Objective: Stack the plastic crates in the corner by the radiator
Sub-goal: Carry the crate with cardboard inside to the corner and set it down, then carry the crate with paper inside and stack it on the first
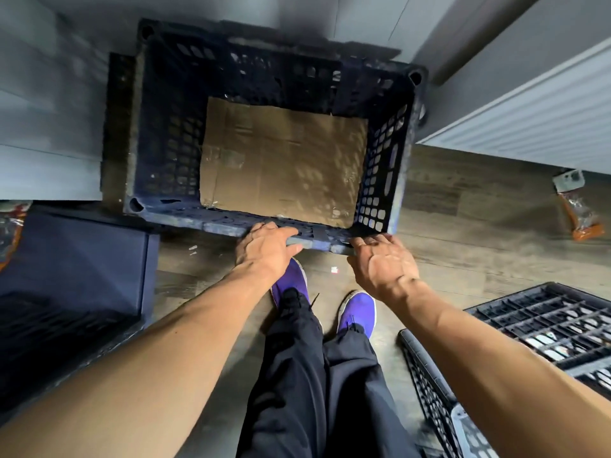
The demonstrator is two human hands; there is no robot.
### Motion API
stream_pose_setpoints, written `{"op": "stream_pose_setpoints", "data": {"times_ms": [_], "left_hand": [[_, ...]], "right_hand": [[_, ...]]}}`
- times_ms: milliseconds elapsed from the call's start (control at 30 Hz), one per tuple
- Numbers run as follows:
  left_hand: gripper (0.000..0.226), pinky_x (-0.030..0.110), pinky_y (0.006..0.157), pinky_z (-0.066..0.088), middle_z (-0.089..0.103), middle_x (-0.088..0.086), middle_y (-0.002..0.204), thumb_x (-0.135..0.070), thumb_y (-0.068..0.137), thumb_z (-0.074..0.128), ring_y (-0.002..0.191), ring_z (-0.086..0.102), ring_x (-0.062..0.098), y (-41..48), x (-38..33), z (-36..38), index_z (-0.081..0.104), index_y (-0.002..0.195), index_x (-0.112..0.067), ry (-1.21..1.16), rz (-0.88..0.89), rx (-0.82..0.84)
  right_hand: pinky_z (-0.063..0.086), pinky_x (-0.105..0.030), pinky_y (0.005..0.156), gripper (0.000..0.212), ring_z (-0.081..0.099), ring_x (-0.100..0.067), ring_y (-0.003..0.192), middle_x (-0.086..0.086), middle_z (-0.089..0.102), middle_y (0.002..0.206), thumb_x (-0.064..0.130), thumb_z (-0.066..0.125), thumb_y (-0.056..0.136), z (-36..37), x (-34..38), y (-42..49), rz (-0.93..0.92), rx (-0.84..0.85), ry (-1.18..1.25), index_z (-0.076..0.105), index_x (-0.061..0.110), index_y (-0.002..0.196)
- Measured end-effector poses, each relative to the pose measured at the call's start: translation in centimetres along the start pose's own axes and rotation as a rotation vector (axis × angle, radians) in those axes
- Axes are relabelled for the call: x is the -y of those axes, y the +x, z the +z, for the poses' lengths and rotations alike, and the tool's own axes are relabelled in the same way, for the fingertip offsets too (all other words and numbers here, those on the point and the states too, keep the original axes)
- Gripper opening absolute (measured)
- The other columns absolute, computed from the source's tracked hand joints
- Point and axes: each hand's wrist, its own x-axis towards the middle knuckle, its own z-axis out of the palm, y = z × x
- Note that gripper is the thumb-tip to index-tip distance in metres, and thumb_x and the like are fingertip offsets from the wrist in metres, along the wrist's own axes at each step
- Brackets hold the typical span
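head view looks straight down on a dark blue plastic crate (274, 140) sitting in the corner, w/ the white radiator (535, 117) just to its right and grey wall panels (46, 127) behind and to the left. the crate seems to rest on top of another dark crate (117, 127), whose edge shows along the left side. a flat piece of brown cardboard (284, 163) lies on the crate's bottom; its side walls are perforated. left hand (264, 247) lies on the near rim, fingers curled over the edge, gripping it. right hand (383, 262) is at the same rim further right, fingertips touching the edge, palm loosely spread, not clamped round it. both forearms are bare and reach fwd from the lower corners. below the hands are the person's black trousers (317, 375) and purple shoes (358, 312) on the wood-look floor (446, 206). a black crate (542, 325) w/ a grid bottom lies at lower right, well apart from the corner one. a dark blue box (76, 256) sits at the left, near the crate's front left corner. a small orange and clear packet (578, 209) lies on the floor under the radiator, at far right
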Motion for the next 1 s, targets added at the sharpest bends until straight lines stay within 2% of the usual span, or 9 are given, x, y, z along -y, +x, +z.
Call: {"op": "stream_pose_setpoints", "data": {"times_ms": [133,300,467,667,767,1000], "left_hand": [[0.044,0.033,0.104,0.036,0.055,-0.002,0.131,-0.051,0.096,0.048,0.127,0.043,0.022,-0.4,-1.1,0.6,0.048,0.139,-0.041,0.061,0.004,0.005],[0.045,0.034,0.109,0.033,0.047,-0.001,0.145,-0.049,0.098,0.044,0.137,0.035,0.021,-0.8,-2.2,1.4,0.044,0.141,-0.04,0.1,-0.059,-0.019],[0.05,0.043,0.11,0.033,0.038,0.002,0.15,-0.043,0.098,0.045,0.145,0.022,0.024,-3.8,-3.6,1.2,0.038,0.146,-0.03,0.106,-0.03,-0.042],[0.049,0.044,0.107,0.038,0.042,0.005,0.142,-0.042,0.098,0.044,0.134,0.034,0.026,-9.1,-7.5,-0.5,0.041,0.144,-0.025,0.035,0.02,-0.002],[0.05,0.043,0.108,0.037,0.044,0.005,0.142,-0.043,0.099,0.043,0.134,0.036,0.026,-10.8,-9.5,-1.7,0.04,0.145,-0.024,0.047,0.069,0.025],[0.049,0.045,0.108,0.036,0.046,0.007,0.144,-0.042,0.099,0.04,0.134,0.042,0.029,-13.7,-13.6,-3.5,0.038,0.146,-0.027,0.231,0.267,0.143]], "right_hand": [[0.023,-0.032,0.112,0.04,0.048,-0.025,0.127,-0.004,0.061,0.13,0.022,0.032,0.098,0.0,-0.9,-0.7,-0.026,-0.035,-0.008,0.05,0.017,0.133],[0.007,-0.032,0.121,0.056,0.026,-0.023,0.147,-0.006,0.042,0.153,0.02,0.038,0.094,0.2,-1.9,-1.3,-0.076,-0.008,-0.011,0.032,0.015,0.15],[0.014,-0.033,0.119,0.061,0.02,-0.021,0.15,-0.004,0.034,0.158,0.018,0.045,0.091,-0.4,-2.6,-3.5,-0.061,-0.035,0.157,0.032,0.017,0.151],[0.035,-0.036,0.111,0.055,0.038,-0.025,0.138,-0.004,0.043,0.15,0.018,0.046,0.091,-2.7,-4.9,-7.9,-0.009,-0.04,0.211,0.038,0.018,0.146],[0.038,-0.037,0.108,0.053,0.044,-0.028,0.133,-0.006,0.048,0.146,0.02,0.044,0.093,-3.9,-5.9,-10.3,0.06,-0.038,0.287,0.037,0.019,0.146],[0.041,-0.034,0.107,0.053,0.052,-0.029,0.129,-0.015,0.057,0.139,0.024,0.047,0.093,-1.9,-7.8,-17.3,0.317,-0.015,0.736,0.042,0.018,0.146]]}}
